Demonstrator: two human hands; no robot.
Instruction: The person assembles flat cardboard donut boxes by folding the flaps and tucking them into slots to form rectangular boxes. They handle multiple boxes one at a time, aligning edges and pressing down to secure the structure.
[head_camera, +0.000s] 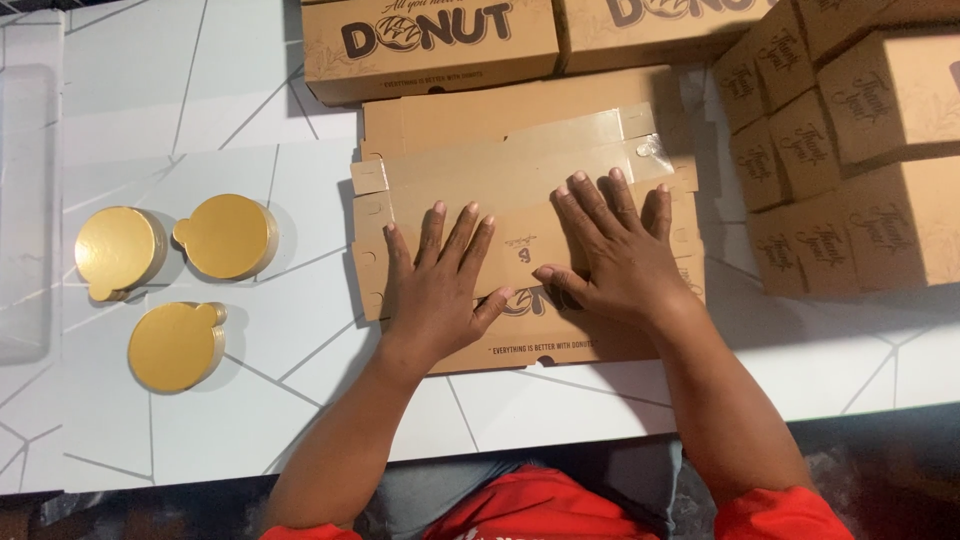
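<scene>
A flat, unfolded brown cardboard box (520, 175) lies on the white table (250, 410) in front of me. My left hand (438, 285) presses flat on its middle, fingers spread. Beside it, my right hand (610, 250) also lies flat on the cardboard, fingers apart, thumb pointing toward the left hand. Neither hand grips anything. More flat cardboard (480, 110) sits under and behind the top sheet.
Three stacks of round gold cake boards (225, 235) (118, 250) (175, 345) rest at the left. Assembled brown boxes (860, 150) are piled at the right, and longer printed boxes (430, 45) stand at the back. The table's near edge runs just before my body.
</scene>
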